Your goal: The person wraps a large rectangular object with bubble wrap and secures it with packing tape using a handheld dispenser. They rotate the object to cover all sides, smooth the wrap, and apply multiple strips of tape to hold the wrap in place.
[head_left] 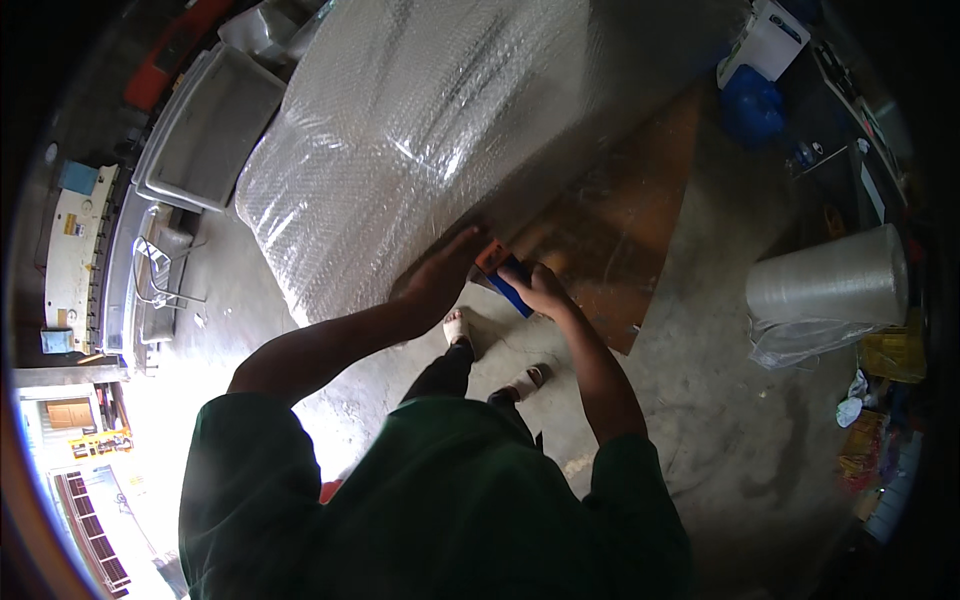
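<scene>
A large item wrapped in clear bubble wrap (410, 140) fills the top middle, its near edge just before me. My left hand (442, 275) lies along that edge with its fingers stretched out, the tips close to a blue-and-orange hand tool (512, 288). My right hand (543, 290) is closed around the blue part of this tool. Its orange end points at the wrapped edge; its exact kind does not show. Beneath and to the right of the wrapped item is a brown board (625, 235), partly covered by it.
On the right a thick roll of bubble wrap (828, 278) lies on the concrete floor near a yellow box (893, 353). A blue water bottle (752, 103) stands farther back. At left are a grey bin (215, 125), a metal-framed chair (160, 272) and a long machine (80, 260).
</scene>
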Demonstrator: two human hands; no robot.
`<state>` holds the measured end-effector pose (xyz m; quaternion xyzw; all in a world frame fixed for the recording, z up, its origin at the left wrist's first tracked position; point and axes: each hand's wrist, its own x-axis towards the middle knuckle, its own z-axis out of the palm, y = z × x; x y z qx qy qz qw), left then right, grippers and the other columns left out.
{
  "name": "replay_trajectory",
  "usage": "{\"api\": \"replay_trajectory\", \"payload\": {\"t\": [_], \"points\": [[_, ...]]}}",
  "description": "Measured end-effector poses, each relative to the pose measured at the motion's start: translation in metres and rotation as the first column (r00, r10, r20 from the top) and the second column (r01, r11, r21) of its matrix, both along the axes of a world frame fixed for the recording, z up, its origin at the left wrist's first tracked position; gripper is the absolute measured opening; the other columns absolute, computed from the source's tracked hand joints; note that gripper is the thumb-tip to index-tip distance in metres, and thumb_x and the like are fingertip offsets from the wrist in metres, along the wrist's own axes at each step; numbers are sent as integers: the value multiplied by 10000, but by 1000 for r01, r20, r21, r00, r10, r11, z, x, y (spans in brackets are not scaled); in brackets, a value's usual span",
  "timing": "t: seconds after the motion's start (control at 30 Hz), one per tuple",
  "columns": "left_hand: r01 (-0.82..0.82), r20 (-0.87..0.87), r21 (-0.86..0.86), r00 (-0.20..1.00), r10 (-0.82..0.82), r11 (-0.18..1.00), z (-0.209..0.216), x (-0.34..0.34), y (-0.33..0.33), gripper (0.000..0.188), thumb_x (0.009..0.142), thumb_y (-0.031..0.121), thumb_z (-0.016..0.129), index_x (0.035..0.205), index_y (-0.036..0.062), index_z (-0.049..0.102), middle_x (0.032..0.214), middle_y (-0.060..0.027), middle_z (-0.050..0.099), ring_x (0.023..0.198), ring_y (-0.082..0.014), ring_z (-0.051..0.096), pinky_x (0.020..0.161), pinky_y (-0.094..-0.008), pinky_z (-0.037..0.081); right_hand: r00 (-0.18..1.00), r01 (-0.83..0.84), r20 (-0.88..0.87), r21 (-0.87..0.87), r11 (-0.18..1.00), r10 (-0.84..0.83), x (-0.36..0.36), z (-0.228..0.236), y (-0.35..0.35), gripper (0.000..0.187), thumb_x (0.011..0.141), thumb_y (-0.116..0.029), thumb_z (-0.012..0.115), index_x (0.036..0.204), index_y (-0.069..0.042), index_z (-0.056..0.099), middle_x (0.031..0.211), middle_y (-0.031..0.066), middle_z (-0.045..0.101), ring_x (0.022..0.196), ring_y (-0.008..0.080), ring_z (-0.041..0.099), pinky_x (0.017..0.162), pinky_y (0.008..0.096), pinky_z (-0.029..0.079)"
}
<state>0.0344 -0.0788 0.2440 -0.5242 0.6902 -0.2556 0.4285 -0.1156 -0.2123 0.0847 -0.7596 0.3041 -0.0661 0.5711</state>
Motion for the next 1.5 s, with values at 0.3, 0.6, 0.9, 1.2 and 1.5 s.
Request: {"api": "replay_trajectory", "payload": {"t": [0.3,0.6,0.9,1.2,1.5], "points": [[93,280,113,952,-122,989,4,-1,-9,678,963,258,393,1537,-67,237,1640,-204,166,1521,-372,131,1261,-491,55,950,-138,-312,-340,930,27,-22,35,-15,801,845,-753,542,989,12,729,931,270,713,945,385,709,824,425,554],[-13,177,217,984,-26,976,-10,-2,0,647,971,256,402,1523,-62,290,1626,-188,226,1513,-360,164,1253,-517,53,705,-537,-704,-605,588,-80,86,130,8,417,919,-263,566,1226,1,665,1307,194,631,1208,282,605,1063,451,427],[-11,131,146,991,-8,989,-19,-3,5,607,1001,221,353,1507,-107,280,1611,-236,227,1508,-382,167,1251,-486,75,519,-835,-698,-290,468,494,-49,154,-47,639,780,-603,686,1038,-22,743,1034,218,717,963,351,704,851,442,553],[-542,-551,0,701,452,840,-121,-13,18,633,932,77,463,1548,59,318,1635,-68,269,1524,-180,178,1215,-312,256,690,-290,-724,-247,925,24,-373,72,-229,865,785,-795,580,773,59,714,741,285,677,777,410,715,690,496,545],[-898,-582,439,-270,768,18,-47,-181,-114,795,935,588,522,1519,69,374,1519,-222,422,1422,-369,384,1190,-515,245,481,401,-799,-165,901,-360,-561,-32,-281,890,832,-782,548,844,91,719,758,248,703,743,344,727,678,457,538]]}}
